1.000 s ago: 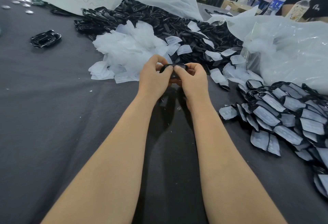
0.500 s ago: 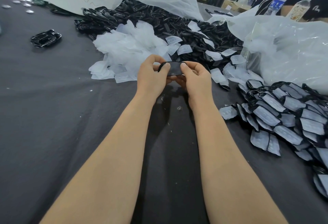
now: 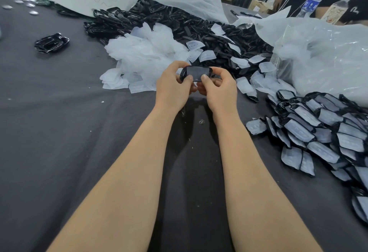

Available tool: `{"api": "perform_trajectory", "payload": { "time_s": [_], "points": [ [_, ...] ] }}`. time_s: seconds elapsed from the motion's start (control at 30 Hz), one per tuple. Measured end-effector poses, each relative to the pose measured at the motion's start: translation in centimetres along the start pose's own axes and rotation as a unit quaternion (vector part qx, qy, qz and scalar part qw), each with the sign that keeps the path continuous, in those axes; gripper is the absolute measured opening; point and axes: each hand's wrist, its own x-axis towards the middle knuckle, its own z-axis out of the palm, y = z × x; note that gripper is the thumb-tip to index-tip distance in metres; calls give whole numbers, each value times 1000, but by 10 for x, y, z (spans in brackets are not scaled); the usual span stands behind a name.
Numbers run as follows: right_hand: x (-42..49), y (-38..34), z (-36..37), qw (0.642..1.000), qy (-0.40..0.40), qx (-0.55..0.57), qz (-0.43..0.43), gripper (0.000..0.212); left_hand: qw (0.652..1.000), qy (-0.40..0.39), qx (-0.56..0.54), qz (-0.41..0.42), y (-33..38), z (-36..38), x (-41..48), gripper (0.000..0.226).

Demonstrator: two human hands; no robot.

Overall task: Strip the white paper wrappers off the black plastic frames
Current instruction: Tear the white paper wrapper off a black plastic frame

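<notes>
Left hand (image 3: pixel 173 89), right hand (image 3: pixel 218 90) pinch frame (image 3: pixel 196 72), wrapper seemingly on. Stripped heap (image 3: pixel 179 24) large; wrapped pile (image 3: pixel 322 126) remains.

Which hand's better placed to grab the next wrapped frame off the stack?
Right, probably. The right hand is nearer the wrapped stack; the left hand would cross over. Both now hold one frame.

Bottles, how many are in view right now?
2. The blue-label bottle shows at the top right, behind the plastic sheeting; the pale-label bottle is just right of it. Others may be hidden.
</notes>
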Motion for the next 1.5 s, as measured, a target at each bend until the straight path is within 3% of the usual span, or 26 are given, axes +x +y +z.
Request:
{"api": "perform_trajectory", "payload": {
  "time_s": [0.43, 0.6, 1.1, 1.5],
  "points": [
    [-3, -2, 5, 999, -10, -42, 4, 29, 1000, 10, -17, -4, 1, -1, -1, 24],
    [-3, -1, 5, 999, -12, -43, 0, 26, 999, 12, 31, 23, 1, -1, -2, 27],
    [0, 1, 6, 998, 2, -55, 5, 19, 1000, 14, -12, -18, -1, 0, 0, 42],
    [-2, 1, 5, 998, -8, -58, 0, 24, 1000, 9, 5, 1, -2, -2, -2, 31]
  ]
}}
